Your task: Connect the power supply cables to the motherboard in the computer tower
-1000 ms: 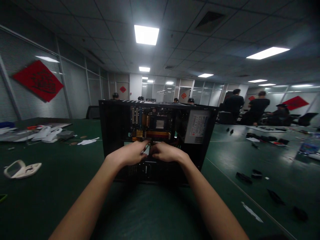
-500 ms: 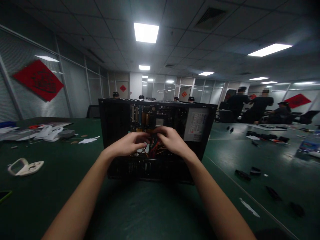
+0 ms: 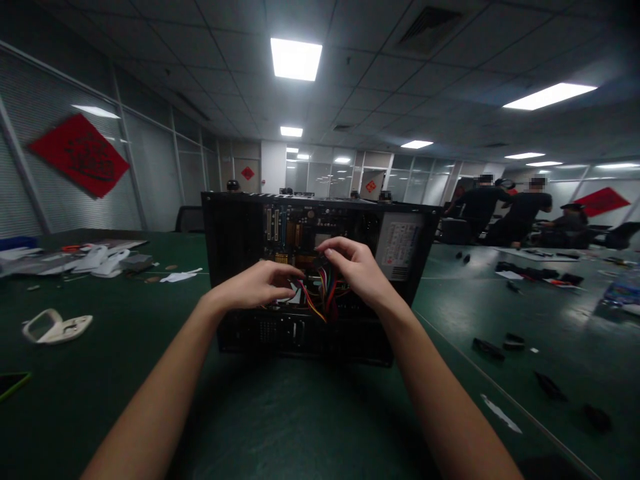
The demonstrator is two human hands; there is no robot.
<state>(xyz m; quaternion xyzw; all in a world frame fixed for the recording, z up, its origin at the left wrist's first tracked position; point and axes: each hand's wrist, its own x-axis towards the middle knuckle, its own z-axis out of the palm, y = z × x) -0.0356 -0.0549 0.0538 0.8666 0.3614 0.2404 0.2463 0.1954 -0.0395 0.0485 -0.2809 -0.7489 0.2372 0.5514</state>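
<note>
An open black computer case stands upright on the green table, its inside facing me. Within it are a circuit board and, at the upper right, a silver power supply. My right hand pinches the upper end of a bundle of coloured cables in front of the board. To its left, my left hand has its fingers closed around a thin cable by the same bundle; the fingertips are partly hidden.
White bags and papers lie at the left, with an open white case and a green-edged phone nearer. Black parts are scattered on the right. Several people are in the background.
My right hand has risen slightly and drawn the cable bundle up and outward, so its coloured wires show more. My left hand has shifted a little right.
</note>
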